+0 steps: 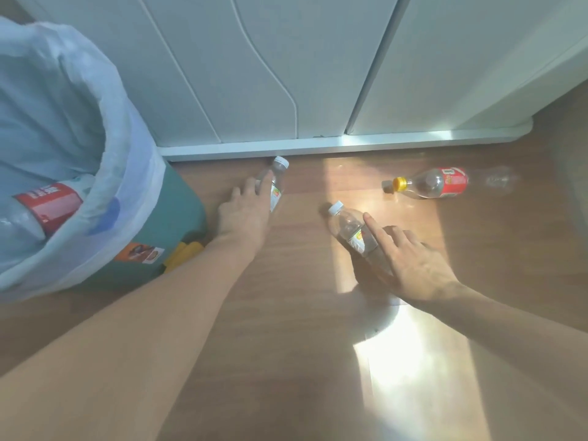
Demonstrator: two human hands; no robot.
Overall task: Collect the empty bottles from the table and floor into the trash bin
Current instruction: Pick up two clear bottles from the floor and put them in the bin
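- Three empty bottles lie on their sides on the wooden floor (286, 329): a white-capped clear bottle (276, 186) at about 12 o'clock beside the cabinet plinth (318, 146), a second clear bottle (348, 229) at about 2 o'clock, and a red-label bottle (436, 183) with a yellow cap further out, also toward 2 o'clock.
- The left hand (245, 214) reaches over the first bottle with its fingers (264, 183) spread wide and resting on it or just above; no grip is closed yet.
- The right hand (410, 265) sits at the base of the second bottle, its fingers open, the forefinger laid along the label; I cannot tell whether the thumb wraps underneath.
- To do this step well, each hand should probably close around the middle of its bottle, since round bottles roll away if nudged at the cap or base.
- The trash bin (178, 224), green and lined with a pale bag (95, 128), stands at 9 to 10 o'clock, close to the left hand; at least one red-labelled bottle (47, 205) already lies inside.
- The red-label bottle is well apart from both hands, so it likely needs a separate reach.
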